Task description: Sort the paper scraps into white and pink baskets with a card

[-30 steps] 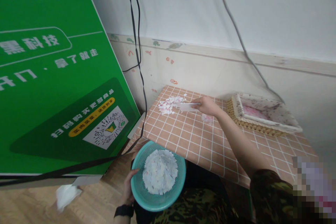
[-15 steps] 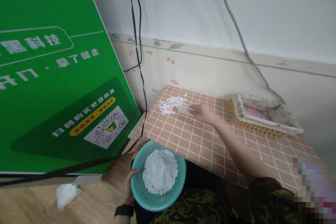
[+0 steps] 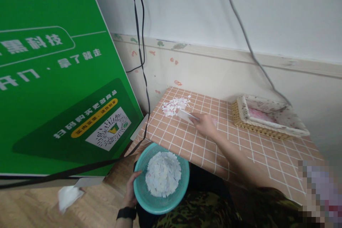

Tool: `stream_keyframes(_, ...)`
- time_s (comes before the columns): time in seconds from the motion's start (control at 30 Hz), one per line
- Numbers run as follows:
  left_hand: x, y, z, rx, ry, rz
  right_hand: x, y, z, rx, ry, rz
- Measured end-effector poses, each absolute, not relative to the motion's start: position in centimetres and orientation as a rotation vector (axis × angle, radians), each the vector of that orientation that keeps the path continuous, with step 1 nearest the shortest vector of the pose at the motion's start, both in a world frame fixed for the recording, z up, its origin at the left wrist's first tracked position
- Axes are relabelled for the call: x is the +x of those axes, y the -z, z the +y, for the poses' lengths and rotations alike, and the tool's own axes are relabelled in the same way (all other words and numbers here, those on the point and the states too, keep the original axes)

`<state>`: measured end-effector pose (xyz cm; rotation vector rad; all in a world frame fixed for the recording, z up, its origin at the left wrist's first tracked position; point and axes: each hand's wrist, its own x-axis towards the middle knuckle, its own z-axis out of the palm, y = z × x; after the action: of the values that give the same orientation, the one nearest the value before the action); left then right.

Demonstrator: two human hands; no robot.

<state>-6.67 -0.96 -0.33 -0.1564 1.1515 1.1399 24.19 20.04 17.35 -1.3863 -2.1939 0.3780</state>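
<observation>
My left hand [image 3: 130,189] grips the left rim of a teal plastic colander [image 3: 139,196], its thumb over the edge and the other fingers hidden. A mound of white paper scraps [image 3: 163,174] lies inside the colander, which is held below the table's front edge. Over the tabletop, my right hand [image 3: 204,124] is closed on the end of a flat, whitish scraper [image 3: 185,115]. The scraper's far end is beside a loose pile of white and pinkish paper scraps [image 3: 175,106] on the checked cloth.
A cloth-lined wicker basket [image 3: 263,130] stands at the right rear of the table [image 3: 208,149]. A green printed panel [image 3: 66,107] rises at left, with black cables [image 3: 141,64] hanging beside it. A white crumpled item [image 3: 70,196] lies on the wooden floor.
My right hand has shifted slightly down towards me, and the scraper is now at the near edge of the scrap pile. The left hand and colander are nearly unmoved.
</observation>
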Motion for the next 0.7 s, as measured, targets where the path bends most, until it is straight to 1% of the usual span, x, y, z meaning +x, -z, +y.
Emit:
stream_keyframes(0.27,-6.6,0.2,-0.9,-0.170,-1.142,1.129,23.5,-17.0,20.7,-1.357,-0.423,-2.117)
stream_keyframes(0.5,-6.6,0.0,-0.9,-0.184,-1.129,1.135,23.7,-17.5,21.1,-1.301,-0.488,-2.221)
stream_keyframes(0.7,-6.4,-0.6,-0.7,-0.196,-1.129,1.184,23.6,-17.3,21.6,-1.361,-0.454,-2.124)
